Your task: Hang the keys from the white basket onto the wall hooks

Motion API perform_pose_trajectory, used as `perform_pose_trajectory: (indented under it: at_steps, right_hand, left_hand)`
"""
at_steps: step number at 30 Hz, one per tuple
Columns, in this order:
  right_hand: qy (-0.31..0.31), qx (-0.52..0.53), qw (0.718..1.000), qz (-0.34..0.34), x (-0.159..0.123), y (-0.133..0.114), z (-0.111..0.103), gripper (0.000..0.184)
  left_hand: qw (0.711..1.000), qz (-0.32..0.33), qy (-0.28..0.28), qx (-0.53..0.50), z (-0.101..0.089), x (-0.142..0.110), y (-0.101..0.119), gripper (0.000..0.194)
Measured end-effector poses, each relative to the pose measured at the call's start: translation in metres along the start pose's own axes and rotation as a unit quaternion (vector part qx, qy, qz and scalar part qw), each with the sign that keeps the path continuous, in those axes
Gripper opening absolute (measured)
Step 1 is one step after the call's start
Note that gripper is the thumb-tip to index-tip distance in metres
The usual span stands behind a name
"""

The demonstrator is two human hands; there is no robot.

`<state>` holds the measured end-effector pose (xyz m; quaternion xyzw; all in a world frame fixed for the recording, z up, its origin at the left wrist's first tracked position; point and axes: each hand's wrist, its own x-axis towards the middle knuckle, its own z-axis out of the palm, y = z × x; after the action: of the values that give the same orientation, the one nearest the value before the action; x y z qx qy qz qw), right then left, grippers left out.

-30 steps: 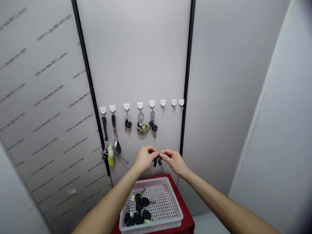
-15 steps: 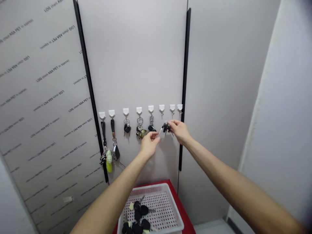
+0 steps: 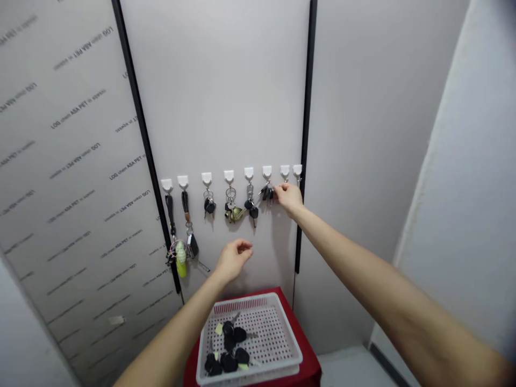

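Observation:
My right hand (image 3: 288,198) pinches a bunch of black-headed keys (image 3: 266,192) at the sixth white hook (image 3: 266,171) from the left. The bunch is right under the hook; whether its ring sits on the hook is too small to tell. Lower down, my left hand (image 3: 234,260) is in front of the panel, holding nothing, its fingers loosely bent and apart from the thumb. Just left of the bunch, black-headed keys (image 3: 252,208) hang from the fifth hook (image 3: 249,172). A key bunch with a brass-coloured piece (image 3: 234,214) hangs beside them.
More keys (image 3: 209,205) and two strapped key rings, one with a yellow-green charm (image 3: 181,262), hang further left. Two hooks (image 3: 285,170) are at the right by a black strip (image 3: 307,107). Below, a white basket (image 3: 282,322) holding several black keys (image 3: 229,361) stands on a red surface (image 3: 308,357).
My right hand has raised the key bunch up and left to the sixth hook. My left hand has let go of the bunch and dropped down and left.

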<state>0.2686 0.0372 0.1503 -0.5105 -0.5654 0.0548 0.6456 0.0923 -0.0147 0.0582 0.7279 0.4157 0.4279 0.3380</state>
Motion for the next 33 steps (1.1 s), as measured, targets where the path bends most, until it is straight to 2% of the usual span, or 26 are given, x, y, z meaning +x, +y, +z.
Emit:
perform_pose_trajectory:
  at_steps: [2, 3, 4, 5, 7, 9, 11, 13, 15, 18, 22, 27, 29, 31, 33]
  right_hand:
    - [0.072, -0.027, 0.997, -0.001, -0.018, 0.003, -0.004, 0.019]
    - [0.089, -0.037, 0.995, -0.009, -0.031, 0.007, -0.004, 0.020]
    - [0.074, -0.045, 0.996, -0.023, -0.047, 0.011, -0.004, 0.020]
    - [0.030, -0.050, 0.998, -0.034, -0.065, 0.017, -0.002, 0.021]
    - [-0.124, -0.054, 0.990, -0.033, -0.109, 0.032, 0.005, 0.019]
    - [-0.314, -0.061, 0.947, -0.011, -0.157, 0.049, 0.014, 0.019]
    - [-0.456, -0.096, 0.885, -0.003, -0.200, 0.063, 0.025, 0.019]
    - [-0.527, -0.154, 0.836, -0.014, -0.232, 0.073, 0.035, 0.023]
    - [-0.540, -0.229, 0.809, -0.031, -0.251, 0.079, 0.044, 0.030]
    - [-0.525, -0.312, 0.790, -0.046, -0.258, 0.083, 0.053, 0.029]
    - [-0.533, -0.294, 0.792, -0.047, -0.249, 0.088, 0.052, 0.019]
    - [-0.516, -0.114, 0.849, 0.003, -0.233, 0.089, 0.040, 0.020]
    - [-0.497, -0.044, 0.865, 0.046, -0.225, 0.085, 0.037, 0.018]
    - [-0.483, 0.019, 0.869, 0.106, -0.217, 0.078, 0.033, 0.017]
    - [-0.474, 0.077, 0.860, 0.170, -0.210, 0.072, 0.030, 0.017]
  left_hand:
    - [0.999, -0.035, -0.024, 0.029, -0.002, -0.019, -0.030, 0.019]
    - [0.996, -0.056, -0.039, 0.052, -0.002, -0.030, -0.046, 0.020]
    - [0.992, -0.075, -0.058, 0.085, -0.003, -0.042, -0.061, 0.021]
    - [0.985, -0.088, -0.077, 0.124, -0.003, -0.055, -0.076, 0.023]
    - [0.966, -0.098, -0.118, 0.209, -0.001, -0.079, -0.099, 0.027]
    - [0.945, -0.099, -0.145, 0.277, 0.002, -0.096, -0.112, 0.030]
    - [0.930, -0.098, -0.165, 0.313, 0.006, -0.105, -0.117, 0.028]
    - [0.926, -0.097, -0.180, 0.318, 0.010, -0.107, -0.118, 0.025]
    - [0.929, -0.104, -0.187, 0.303, 0.013, -0.106, -0.119, 0.024]
    - [0.934, -0.122, -0.171, 0.290, 0.015, -0.104, -0.122, 0.020]
    - [0.940, -0.122, -0.160, 0.274, 0.015, -0.102, -0.126, 0.016]
    - [0.968, -0.087, -0.121, 0.201, 0.015, -0.092, -0.126, 0.035]
    - [0.976, -0.058, -0.136, 0.159, 0.017, -0.087, -0.123, 0.031]
    - [0.981, -0.047, -0.153, 0.107, 0.018, -0.081, -0.118, 0.024]
    - [0.987, -0.066, -0.134, 0.064, 0.019, -0.075, -0.113, 0.019]
